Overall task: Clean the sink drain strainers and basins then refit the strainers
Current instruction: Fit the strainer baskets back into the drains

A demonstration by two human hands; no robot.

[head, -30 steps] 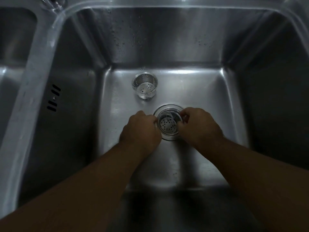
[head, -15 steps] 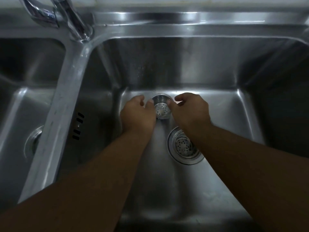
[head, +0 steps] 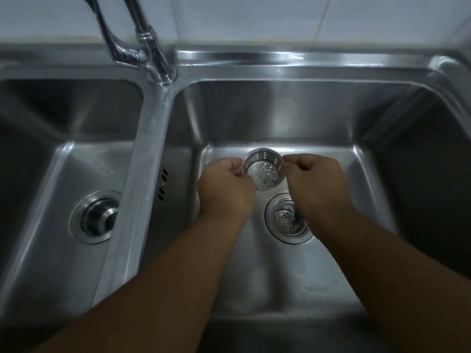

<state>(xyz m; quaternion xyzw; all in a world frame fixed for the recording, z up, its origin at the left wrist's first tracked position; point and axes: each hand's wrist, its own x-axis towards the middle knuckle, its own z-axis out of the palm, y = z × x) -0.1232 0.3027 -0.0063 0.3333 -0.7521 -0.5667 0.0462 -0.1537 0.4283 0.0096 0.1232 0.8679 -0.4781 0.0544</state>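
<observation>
A small perforated steel strainer basket [head: 263, 169] is held above the floor of the right basin [head: 356, 189]. My left hand [head: 225, 188] pinches its left rim and my right hand [head: 314, 182] pinches its right rim. Just below the hands, a second strainer [head: 285, 220] sits inside the right basin's drain ring [head: 289, 239], partly hidden by my right wrist. The left basin [head: 51, 250] has an open drain [head: 98, 216] with no strainer in it.
A chrome faucet [head: 146, 47] rises from the divider [head: 142, 174] between the two basins, with overflow slots [head: 162, 184] on the divider's right wall. A tiled wall [head: 280, 19] runs behind the sink. My forearms cross the front rim.
Both hands left the strainer seated in the right drain, reached to the loose strainer behind it and now hold it by the rim. My view has tilted up, showing the faucet and left basin.
</observation>
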